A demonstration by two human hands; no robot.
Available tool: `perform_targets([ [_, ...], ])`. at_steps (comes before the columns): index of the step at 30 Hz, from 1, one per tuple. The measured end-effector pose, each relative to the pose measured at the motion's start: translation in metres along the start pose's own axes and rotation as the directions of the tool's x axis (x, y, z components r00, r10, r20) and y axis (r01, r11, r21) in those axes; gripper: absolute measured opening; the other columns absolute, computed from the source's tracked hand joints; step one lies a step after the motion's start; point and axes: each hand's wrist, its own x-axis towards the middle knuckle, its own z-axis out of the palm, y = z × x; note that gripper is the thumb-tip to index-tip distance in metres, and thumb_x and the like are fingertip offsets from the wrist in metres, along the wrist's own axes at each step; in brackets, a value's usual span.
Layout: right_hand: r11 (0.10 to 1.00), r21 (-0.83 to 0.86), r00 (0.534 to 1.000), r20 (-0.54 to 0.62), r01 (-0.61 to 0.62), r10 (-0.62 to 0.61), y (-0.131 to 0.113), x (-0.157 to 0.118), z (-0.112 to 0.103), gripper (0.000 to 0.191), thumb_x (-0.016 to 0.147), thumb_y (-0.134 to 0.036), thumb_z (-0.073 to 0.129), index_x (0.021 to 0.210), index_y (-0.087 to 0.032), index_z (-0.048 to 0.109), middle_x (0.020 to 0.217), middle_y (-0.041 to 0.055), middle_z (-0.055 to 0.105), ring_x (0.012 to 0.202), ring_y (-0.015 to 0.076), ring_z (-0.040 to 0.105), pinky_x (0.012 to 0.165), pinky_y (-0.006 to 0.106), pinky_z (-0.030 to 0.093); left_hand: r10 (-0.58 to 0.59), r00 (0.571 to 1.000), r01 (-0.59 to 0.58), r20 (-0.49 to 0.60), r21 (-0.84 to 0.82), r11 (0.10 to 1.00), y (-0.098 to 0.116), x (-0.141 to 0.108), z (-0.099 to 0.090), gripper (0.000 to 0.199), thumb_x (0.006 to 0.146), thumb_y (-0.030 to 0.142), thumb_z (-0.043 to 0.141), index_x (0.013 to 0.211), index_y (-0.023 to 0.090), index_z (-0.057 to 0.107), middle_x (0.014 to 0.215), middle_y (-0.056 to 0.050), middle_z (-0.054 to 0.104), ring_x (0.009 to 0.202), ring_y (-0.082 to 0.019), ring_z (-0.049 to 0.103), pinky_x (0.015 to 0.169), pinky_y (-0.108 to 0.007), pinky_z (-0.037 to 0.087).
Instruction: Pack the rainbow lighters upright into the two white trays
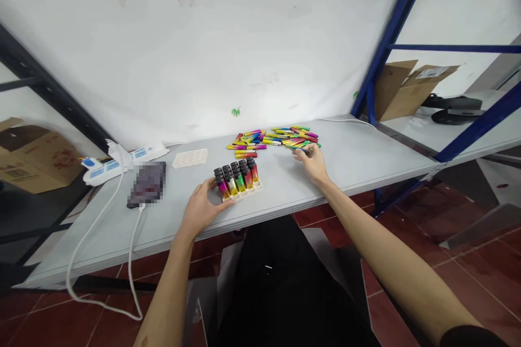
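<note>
Rows of shiny multicoloured lighters point(240, 180) with black tops stand upright in a white holder tray point(255, 188) near the table's front edge. My left hand point(203, 206) grips the left end of this tray, its thumb along the front and its fingers partly hidden behind. Further right, my right hand point(312, 161) is closed in a pinch on a single lighter point(302, 150), whose dark end shows by the fingertips. Just beyond that hand lies a loose pile of lighters point(250, 139), on their sides in yellow, pink, red, green and blue.
A white tray with holes point(190, 158) lies flat at the left. Beside it are a blurred dark device point(147, 184) with a white cable point(131, 249) and power strips point(101, 172). A wall backs the grey table point(354, 157); blue posts point(382, 43) and cardboard boxes point(401, 92) stand right.
</note>
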Motion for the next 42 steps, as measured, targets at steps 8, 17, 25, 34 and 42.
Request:
perform_targets([
  [8, 0.996, -0.082, 0.99, 0.129, -0.043, 0.054, -0.004, -0.003, 0.001, 0.036, 0.071, -0.047, 0.075, 0.084, -0.019, 0.057, 0.075, 0.0004, 0.064, 0.061, 0.0131, 0.058, 0.061, 0.028, 0.048, -0.012, 1.0, 0.012, 0.008, 0.015, 1.0, 0.002, -0.001, -0.001, 0.083, 0.07, 0.062, 0.074, 0.135, 0.019, 0.047, 0.135, -0.014, 0.06, 0.125, -0.031, 0.057, 0.105, -0.044, 0.044],
  [17, 0.997, -0.02, 0.995, 0.06, -0.08, 0.081, 0.0, 0.002, -0.008, 0.05, 0.063, -0.041, 0.08, 0.104, -0.019, 0.062, 0.089, 0.0005, 0.065, 0.071, 0.0125, 0.055, 0.068, 0.028, 0.046, -0.012, 1.0, 0.012, 0.01, 0.018, 1.0, 0.003, -0.001, -0.002, 0.081, 0.071, 0.061, 0.073, 0.134, 0.018, 0.047, 0.134, -0.014, 0.06, 0.125, -0.031, 0.057, 0.105, -0.043, 0.044],
  [25, 0.987, 0.072, 0.986, 0.094, -0.146, 0.139, 0.001, 0.006, -0.009, 0.041, 0.069, -0.055, 0.077, 0.078, -0.018, 0.061, 0.069, -0.001, 0.058, 0.064, 0.0127, 0.056, 0.063, 0.027, 0.048, 0.006, 1.0, -0.006, 0.014, 0.011, 1.0, 0.001, -0.001, -0.001, 0.08, 0.071, 0.061, 0.073, 0.134, 0.019, 0.047, 0.134, -0.014, 0.06, 0.124, -0.03, 0.057, 0.105, -0.043, 0.044],
  [34, 0.959, 0.167, 0.97, 0.117, -0.229, 0.211, -0.01, 0.001, -0.007, 0.045, 0.075, -0.059, 0.071, 0.077, -0.023, 0.044, 0.058, -0.0044, 0.054, 0.047, 0.0104, 0.048, 0.046, 0.024, 0.04, 0.008, 1.0, -0.008, 0.003, 0.036, 0.999, 0.001, -0.001, -0.002, 0.077, 0.072, 0.061, 0.072, 0.133, 0.02, 0.048, 0.132, -0.012, 0.062, 0.122, -0.031, 0.057, 0.103, -0.043, 0.045],
  [42, 0.977, 0.132, 0.972, 0.184, -0.169, 0.143, -0.011, -0.003, -0.005, 0.039, 0.078, -0.055, 0.069, 0.084, -0.025, 0.043, 0.056, -0.0096, 0.043, 0.045, 0.0077, 0.036, 0.042, 0.021, 0.029, -0.009, 1.0, 0.008, 0.013, 0.028, 1.0, 0.001, -0.001, -0.001, 0.079, 0.071, 0.062, 0.072, 0.133, 0.019, 0.048, 0.133, -0.013, 0.061, 0.124, -0.031, 0.056, 0.104, -0.043, 0.044],
])
